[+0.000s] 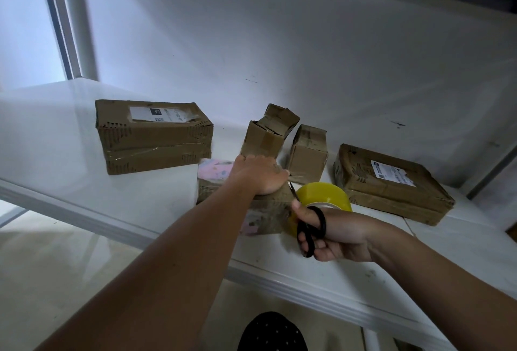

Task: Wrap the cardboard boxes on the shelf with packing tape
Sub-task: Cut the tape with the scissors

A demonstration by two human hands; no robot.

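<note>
On the white shelf, five worn cardboard boxes sit. The large box near the left end and the flat box toward the right end carry white shipping labels, too blurred to read. Two small crumpled boxes stand at the back. The left hand presses flat on the box by the front edge, which shows pink patches. The right hand grips black scissors, blades at that box's corner, beside the yellowish tape roll.
</note>
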